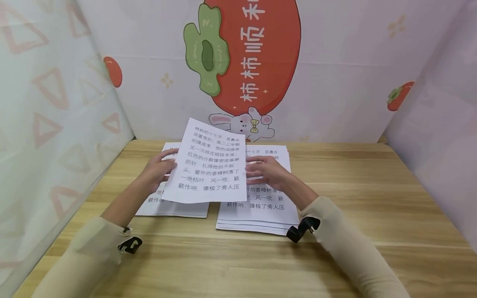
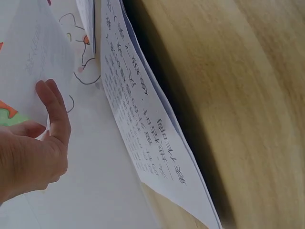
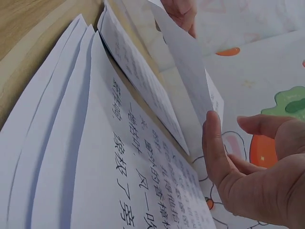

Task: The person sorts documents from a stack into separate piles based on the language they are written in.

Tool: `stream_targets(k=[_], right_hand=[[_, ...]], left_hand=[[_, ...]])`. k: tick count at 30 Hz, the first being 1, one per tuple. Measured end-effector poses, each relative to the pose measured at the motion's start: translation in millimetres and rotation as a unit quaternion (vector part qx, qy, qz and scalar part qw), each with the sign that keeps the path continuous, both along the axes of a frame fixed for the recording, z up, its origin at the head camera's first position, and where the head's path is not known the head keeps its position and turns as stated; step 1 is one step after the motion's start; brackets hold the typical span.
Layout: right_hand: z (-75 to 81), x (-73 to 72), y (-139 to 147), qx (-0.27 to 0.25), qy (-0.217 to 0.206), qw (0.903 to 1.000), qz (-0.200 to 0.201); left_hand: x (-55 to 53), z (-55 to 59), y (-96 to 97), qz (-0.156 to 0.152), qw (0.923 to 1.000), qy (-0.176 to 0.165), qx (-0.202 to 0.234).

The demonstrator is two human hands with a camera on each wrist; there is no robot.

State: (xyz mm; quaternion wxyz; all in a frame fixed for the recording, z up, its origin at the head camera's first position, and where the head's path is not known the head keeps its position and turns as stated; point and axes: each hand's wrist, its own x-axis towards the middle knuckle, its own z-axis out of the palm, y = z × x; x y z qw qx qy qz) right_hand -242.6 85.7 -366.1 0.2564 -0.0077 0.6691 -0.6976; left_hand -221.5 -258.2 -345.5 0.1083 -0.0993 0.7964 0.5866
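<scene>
A printed sheet of paper (image 1: 212,165) is held up in the air, slightly tilted, above two paper stacks. My left hand (image 1: 155,170) pinches its left edge between thumb and fingers, as the left wrist view shows. At the sheet's right edge is my right hand (image 1: 271,171); in the right wrist view its fingers (image 3: 213,138) touch or nearly touch the paper, while the thumb stands apart. Beneath lie the left stack (image 1: 186,210) and the thicker right stack (image 1: 257,221), whose sheets are somewhat uneven. Both stacks are partly hidden by the raised sheet and my hands.
The stacks lie side by side on a wooden table (image 1: 354,186), a narrow gap between them. A backdrop (image 1: 335,82) with a persimmon and rabbit print rises behind the table. Pale sheeting (image 1: 56,103) hangs along the left side.
</scene>
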Motion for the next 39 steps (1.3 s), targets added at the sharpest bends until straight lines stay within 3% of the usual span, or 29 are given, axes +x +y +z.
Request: stream_targets(k=[9, 16, 31, 39], right_hand=[[-13.6, 0.0, -30, -0.056, -0.031, 0.9976, 0.027], [-17.8, 5.5, -49, -0.073, -0.049, 0.9956, 0.033], [-21.3, 9.9, -72, -0.108, -0.048, 0.9914, 0.055], [-22.1, 10.9, -79, -0.100, -0.044, 0.9915, 0.071]], left_hand=[[2.6, -7.9, -29.5, 0.016, 0.9999, 0.000, 0.000], [8.0, -13.8, -45.1, 0.046, 0.9989, -0.004, -0.004], [7.3, -21.4, -58.9, 0.108, 0.9913, -0.040, -0.063], [9.7, -25.5, -63.5, 0.111, 0.9906, -0.053, -0.060]])
